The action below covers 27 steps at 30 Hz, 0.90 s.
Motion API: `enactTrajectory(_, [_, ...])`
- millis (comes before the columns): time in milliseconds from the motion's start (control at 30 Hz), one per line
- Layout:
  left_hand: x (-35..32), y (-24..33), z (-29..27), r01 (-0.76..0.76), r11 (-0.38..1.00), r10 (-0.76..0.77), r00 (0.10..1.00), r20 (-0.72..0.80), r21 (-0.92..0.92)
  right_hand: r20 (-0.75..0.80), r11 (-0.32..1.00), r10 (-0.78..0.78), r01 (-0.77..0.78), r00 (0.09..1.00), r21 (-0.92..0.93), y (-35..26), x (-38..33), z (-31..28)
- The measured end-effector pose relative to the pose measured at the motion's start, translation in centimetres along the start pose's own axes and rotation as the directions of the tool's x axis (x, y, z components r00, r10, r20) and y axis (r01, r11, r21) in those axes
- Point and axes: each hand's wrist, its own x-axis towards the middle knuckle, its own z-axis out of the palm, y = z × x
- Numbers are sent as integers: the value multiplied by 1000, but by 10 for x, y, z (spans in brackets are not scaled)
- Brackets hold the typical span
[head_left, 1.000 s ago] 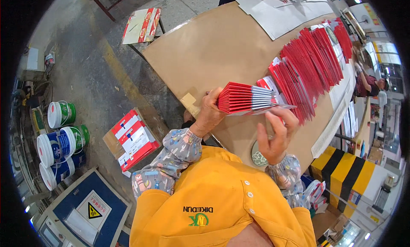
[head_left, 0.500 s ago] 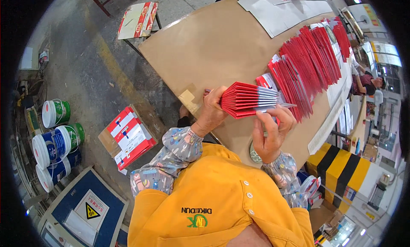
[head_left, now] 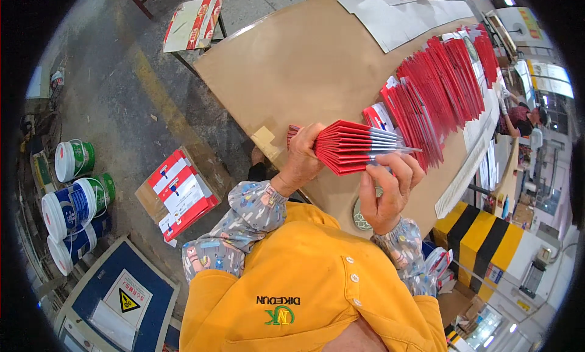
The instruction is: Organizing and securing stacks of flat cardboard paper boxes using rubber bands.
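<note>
Table (head_left: 292, 66), red stacks (head_left: 439, 90) beside hands

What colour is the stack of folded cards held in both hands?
Red, with pale grey-white edges at the fanned end; the stack of cards shows best in the head view.

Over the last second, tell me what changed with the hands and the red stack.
Little changed. The right hand slid slightly along the fanned edge of the red stack. The left hand kept its grip on the stack's spine end, and the row of red folders on the table stayed put.
</note>
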Motion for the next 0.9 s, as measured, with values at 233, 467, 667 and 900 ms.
enactTrajectory(233, [0, 1, -1, 16, 1000, -17, 1000, 14, 13, 1, 999, 42, -42, 999, 20, -3, 6, -1])
enactTrajectory(467, [0, 3, 0, 30, 999, -30, 1000, -3, -24, 49, 998, 63, -61, 997, -36, -4, 6, 0])
enactTrajectory(667, [0, 5, -1, -10, 1000, 10, 1000, -5, 27, 51, 997, 68, -67, 996, -35, -5, 7, -1])
enactTrajectory(900, [-2, 7, -1, 3, 1000, -3, 1000, 5, 5, -1, 996, 78, -78, 997, -33, -8, 10, 0])
